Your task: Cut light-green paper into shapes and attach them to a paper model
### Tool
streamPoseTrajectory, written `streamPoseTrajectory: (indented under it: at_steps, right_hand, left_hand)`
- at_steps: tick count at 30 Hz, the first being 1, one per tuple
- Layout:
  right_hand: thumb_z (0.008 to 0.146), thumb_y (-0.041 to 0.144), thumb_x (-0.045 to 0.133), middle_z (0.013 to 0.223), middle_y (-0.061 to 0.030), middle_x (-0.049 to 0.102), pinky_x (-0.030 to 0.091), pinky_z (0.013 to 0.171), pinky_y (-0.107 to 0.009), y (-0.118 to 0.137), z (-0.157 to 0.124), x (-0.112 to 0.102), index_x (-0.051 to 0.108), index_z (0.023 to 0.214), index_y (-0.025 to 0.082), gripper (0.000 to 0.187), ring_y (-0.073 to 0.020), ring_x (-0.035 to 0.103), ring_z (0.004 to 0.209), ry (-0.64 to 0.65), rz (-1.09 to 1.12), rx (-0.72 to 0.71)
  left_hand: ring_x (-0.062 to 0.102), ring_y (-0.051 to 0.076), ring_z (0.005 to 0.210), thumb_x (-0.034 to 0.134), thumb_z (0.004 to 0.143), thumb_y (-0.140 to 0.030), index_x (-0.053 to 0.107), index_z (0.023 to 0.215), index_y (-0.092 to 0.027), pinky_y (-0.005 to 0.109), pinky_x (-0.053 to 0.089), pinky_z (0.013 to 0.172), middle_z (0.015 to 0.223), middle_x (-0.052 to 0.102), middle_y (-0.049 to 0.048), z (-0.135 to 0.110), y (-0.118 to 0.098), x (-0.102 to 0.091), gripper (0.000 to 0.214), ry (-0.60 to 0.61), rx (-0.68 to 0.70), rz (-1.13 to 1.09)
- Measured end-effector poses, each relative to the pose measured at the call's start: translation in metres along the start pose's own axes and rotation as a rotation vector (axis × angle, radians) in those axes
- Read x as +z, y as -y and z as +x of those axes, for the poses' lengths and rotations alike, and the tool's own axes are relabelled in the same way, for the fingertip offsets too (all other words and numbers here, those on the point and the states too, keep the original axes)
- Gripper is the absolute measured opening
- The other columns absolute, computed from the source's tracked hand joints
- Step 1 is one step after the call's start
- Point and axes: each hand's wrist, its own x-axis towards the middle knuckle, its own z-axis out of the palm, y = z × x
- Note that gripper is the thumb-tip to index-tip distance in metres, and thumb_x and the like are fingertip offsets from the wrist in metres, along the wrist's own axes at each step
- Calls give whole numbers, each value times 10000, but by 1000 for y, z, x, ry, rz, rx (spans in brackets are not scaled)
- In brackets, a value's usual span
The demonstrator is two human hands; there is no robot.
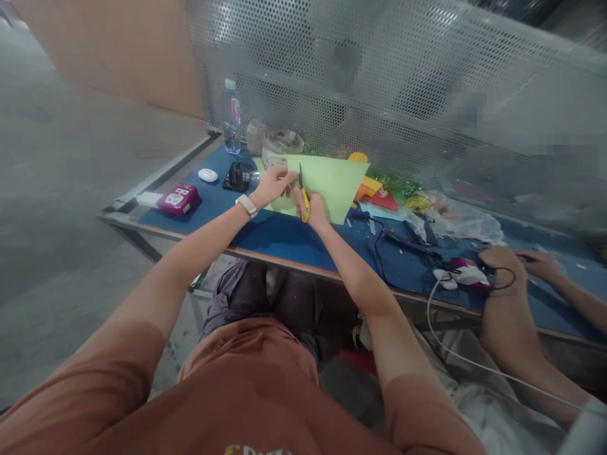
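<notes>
A light green sheet of paper (332, 180) lies over the blue table top (284, 237). My left hand (272, 183) grips the sheet's left edge, fingers closed on it; a white watch sits on that wrist. My right hand (313, 207) is closed round the yellow handles of a pair of scissors (303, 196). The blades point away from me and up into the green paper, just right of my left hand.
At the far left of the table stand a water bottle (231, 123), a white mouse-like object (207, 175), a black item (238, 176) and a pink pack (179, 199). Coloured paper scraps (379, 193), a plastic bag (455, 218) and cables lie to the right. Another person's hands (507, 265) rest there. A perforated metal screen (379, 82) backs the table.
</notes>
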Motion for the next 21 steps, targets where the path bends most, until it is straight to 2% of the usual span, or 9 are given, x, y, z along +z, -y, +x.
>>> streamPoseTrajectory:
  at_steps: [6, 10, 21]
  right_hand:
    - [1207, 714, 824, 490, -25, 559, 528, 530, -290, -4, 2, 1, 506, 588, 299, 810, -171, 572, 477, 9, -7, -16]
    - [1190, 769, 835, 483, -15, 551, 508, 516, -284, -7, 4, 3, 506, 570, 298, 846, -161, 550, 464, 15, -2, -25]
    - [1159, 724, 891, 487, -28, 560, 507, 500, -286, -4, 3, 1, 504, 598, 301, 803, -171, 559, 462, 11, -4, -21]
  left_hand:
    - [662, 115, 552, 848, 1201, -545, 637, 859, -236, 248, 486, 518, 740, 748, 27, -1, 2, -2, 506, -1, 12, 42]
    - [670, 119, 561, 835, 1213, -533, 639, 853, -235, 242, 484, 522, 733, 751, 34, 0, 5, -3, 507, -1, 27, 60]
    - [658, 119, 567, 818, 1236, -463, 618, 851, -234, 261, 485, 543, 740, 756, 34, 0, 1, -2, 490, 6, -13, 54]
